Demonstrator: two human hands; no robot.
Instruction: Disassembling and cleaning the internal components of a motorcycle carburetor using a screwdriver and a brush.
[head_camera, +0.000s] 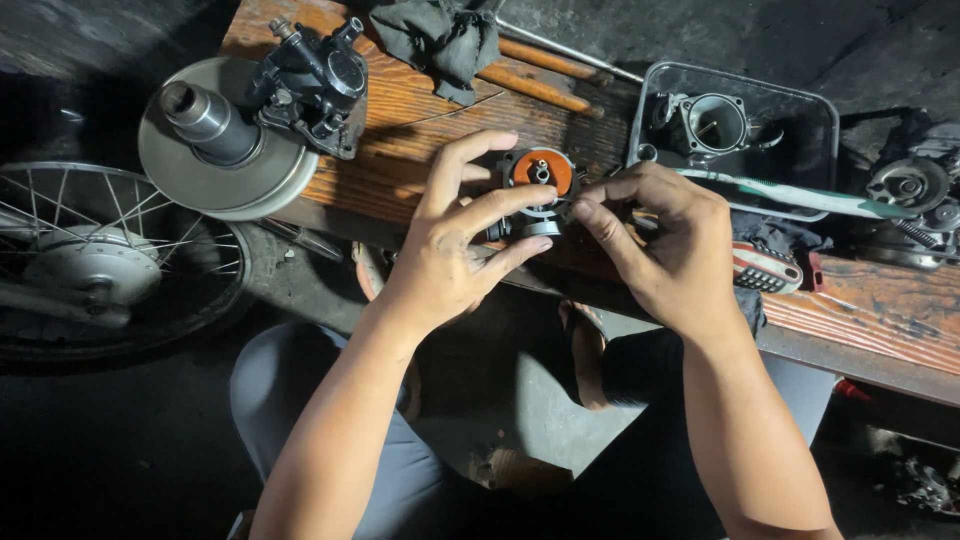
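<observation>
Here, at the far left of the frame, we note a spoked wheel lying on the dark floor, its hub and rim in view. Just right of it, in the upper left, a round metal pulley disc with a raised centre shaft rests on the end of a wooden bench, and a dark brake caliper sits against the disc's right side.

At top centre a dark rag lies on the bench, with two wooden handles slanting out beside it.

In the middle of the frame our left hand is closed around a small metal carburettor part with an orange face; the thumb and fingers wrap its left side and underside, so the grip is holding the part just above the bench's near edge. Our right hand meets it from the right, with the forefinger and thumb pinched narrowly at the part's right edge; we cannot tell whether anything small sits between those fingertips.

To the upper right, a black plastic tray holds a metal carburettor body. A toothbrush lies across the tray's front rim. Below it a red-handled brush rests on the bench. At the far right edge a grey engine component shows partly.
</observation>
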